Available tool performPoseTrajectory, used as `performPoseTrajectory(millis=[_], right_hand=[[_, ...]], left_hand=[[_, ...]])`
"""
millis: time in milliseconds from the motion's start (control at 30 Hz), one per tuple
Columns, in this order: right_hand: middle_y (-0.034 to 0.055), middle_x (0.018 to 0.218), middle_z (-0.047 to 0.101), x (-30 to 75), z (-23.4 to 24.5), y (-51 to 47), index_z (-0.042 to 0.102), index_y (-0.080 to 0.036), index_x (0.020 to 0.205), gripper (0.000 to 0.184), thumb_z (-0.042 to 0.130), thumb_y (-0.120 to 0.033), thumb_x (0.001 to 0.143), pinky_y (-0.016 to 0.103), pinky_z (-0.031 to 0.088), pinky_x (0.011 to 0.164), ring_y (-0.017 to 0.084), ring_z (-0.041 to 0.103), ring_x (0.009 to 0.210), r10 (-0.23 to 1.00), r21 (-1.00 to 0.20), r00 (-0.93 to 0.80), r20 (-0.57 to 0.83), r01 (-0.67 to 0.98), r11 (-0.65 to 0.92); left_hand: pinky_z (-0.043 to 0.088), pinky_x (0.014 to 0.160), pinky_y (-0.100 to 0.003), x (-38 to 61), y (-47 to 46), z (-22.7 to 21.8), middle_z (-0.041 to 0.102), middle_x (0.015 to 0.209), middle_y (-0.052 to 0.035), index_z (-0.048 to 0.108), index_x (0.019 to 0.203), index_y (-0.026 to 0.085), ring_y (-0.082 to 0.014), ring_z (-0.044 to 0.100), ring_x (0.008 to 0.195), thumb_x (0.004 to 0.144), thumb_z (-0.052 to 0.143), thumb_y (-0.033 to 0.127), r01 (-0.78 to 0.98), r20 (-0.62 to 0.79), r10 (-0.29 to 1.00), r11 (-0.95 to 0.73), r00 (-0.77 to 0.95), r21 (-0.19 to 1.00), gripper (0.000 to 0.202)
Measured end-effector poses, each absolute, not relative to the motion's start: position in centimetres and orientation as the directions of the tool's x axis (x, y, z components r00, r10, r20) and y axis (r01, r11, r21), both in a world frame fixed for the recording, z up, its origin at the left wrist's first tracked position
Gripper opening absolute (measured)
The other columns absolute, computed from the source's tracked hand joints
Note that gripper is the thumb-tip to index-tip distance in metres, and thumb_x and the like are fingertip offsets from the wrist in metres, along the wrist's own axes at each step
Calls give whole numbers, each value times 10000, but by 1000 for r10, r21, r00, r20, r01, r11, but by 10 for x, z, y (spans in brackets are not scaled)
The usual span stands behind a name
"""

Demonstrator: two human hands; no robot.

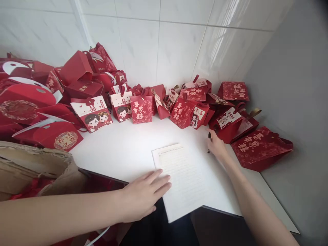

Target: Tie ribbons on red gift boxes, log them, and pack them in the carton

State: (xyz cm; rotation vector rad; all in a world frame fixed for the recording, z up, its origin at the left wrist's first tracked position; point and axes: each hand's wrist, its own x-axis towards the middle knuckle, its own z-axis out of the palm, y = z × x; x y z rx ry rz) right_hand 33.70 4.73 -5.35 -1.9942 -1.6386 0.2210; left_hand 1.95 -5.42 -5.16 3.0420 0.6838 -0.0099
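A lined writing pad lies on the white tabletop, its lower part sticking out past the front edge. A few small marks show near its top; the lines below look blank. My left hand rests with fingers spread at the pad's left edge, fingertips on the paper. Right of the pad, my right hand grips a black pen, held upright close to the tabletop. Just beyond that hand stands a red gift box with a white label.
Red gift boxes line the back of the table against the tiled wall. More are piled at the left, and one box stands far right. A torn cardboard carton is at the front left. A grey wall bounds the right side.
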Motion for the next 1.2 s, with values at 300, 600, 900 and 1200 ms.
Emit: performPoseTrajectory(millis=[300,600,900,1200], right_hand=[[23,685,670,208,-34,25,436,-212,775,293,673,-365,700,282,518,588,180,645,642,961,-975,-273,35,-220,-27],[5,623,615,180,-69,30,538,-169,864,348,538,-514,817,235,448,547,124,544,540,970,-998,-239,32,-58,18],[-43,503,525,181,-65,15,434,-199,635,327,625,-423,777,217,358,452,93,440,438,994,-964,-44,105,239,112],[-58,446,471,180,-68,16,376,-203,535,342,601,-329,758,223,334,460,88,399,427,991,-924,-101,88,364,119]], left_hand=[[486,780,-267,12,-56,-43,588,1175,-81,541,1141,167,-210,544,1058,832,440,42,434,59,431,-899,901,-63,349],[374,979,-412,13,-66,-53,354,1421,-164,437,1299,217,-340,261,1335,601,726,154,566,-77,561,-821,824,76,758],[414,921,-431,12,-69,-57,350,1429,-142,425,1326,269,-381,262,1325,492,786,175,587,-106,578,-804,809,93,914],[406,896,-411,16,-66,-51,397,1388,-189,453,1307,237,-372,266,1325,557,769,308,575,-153,557,-808,816,125,816]])
